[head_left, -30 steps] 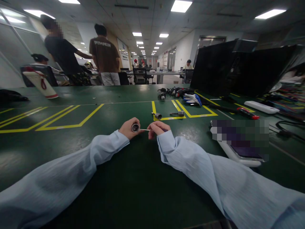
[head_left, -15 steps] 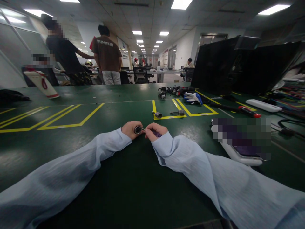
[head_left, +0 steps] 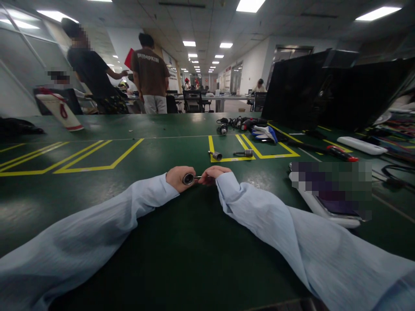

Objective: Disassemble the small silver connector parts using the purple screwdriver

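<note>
My left hand (head_left: 177,177) is closed around a small round metal cylinder (head_left: 187,179), its open end facing me. My right hand (head_left: 214,174) pinches a thin metal tool (head_left: 196,178) whose tip sits at the cylinder's mouth. Both hands rest on the green table (head_left: 181,242), nearly touching each other. Both forearms wear light blue sleeves.
Beyond my hands, inside yellow floor-tape boxes, lie a small metal part (head_left: 215,155) and another metal piece (head_left: 244,153). Farther back are dark tool parts (head_left: 235,123) and a blue-white glove (head_left: 264,133). A red-handled tool (head_left: 340,153) and black monitors (head_left: 311,88) stand right. Two people (head_left: 151,77) stand at the back left.
My right hand has moved left toward my left hand, and the thin tool now shows much shorter, its tip gone into the cylinder. The people at the back shifted slightly.
</note>
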Action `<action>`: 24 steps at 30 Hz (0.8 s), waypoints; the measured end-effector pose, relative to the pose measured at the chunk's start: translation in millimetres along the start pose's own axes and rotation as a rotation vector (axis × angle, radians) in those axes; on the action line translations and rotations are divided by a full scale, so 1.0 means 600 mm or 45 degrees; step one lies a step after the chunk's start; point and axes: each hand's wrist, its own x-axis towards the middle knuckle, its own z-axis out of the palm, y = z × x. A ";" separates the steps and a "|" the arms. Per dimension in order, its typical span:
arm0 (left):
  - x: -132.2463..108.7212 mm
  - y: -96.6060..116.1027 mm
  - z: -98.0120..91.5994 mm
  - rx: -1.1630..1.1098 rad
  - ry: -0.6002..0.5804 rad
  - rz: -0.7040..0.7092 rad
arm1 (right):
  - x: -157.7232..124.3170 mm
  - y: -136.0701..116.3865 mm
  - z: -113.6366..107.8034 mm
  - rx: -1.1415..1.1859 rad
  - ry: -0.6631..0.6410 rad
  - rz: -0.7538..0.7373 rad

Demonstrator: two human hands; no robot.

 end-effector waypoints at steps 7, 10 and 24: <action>0.004 0.002 0.002 0.063 -0.003 -0.056 | -0.009 0.002 0.005 -0.178 0.051 -0.230; 0.007 0.008 0.002 0.174 -0.016 -0.084 | -0.018 0.002 0.009 -0.729 0.152 -0.544; -0.007 0.007 -0.007 0.096 0.019 0.016 | 0.014 0.009 -0.011 -0.190 0.010 -0.115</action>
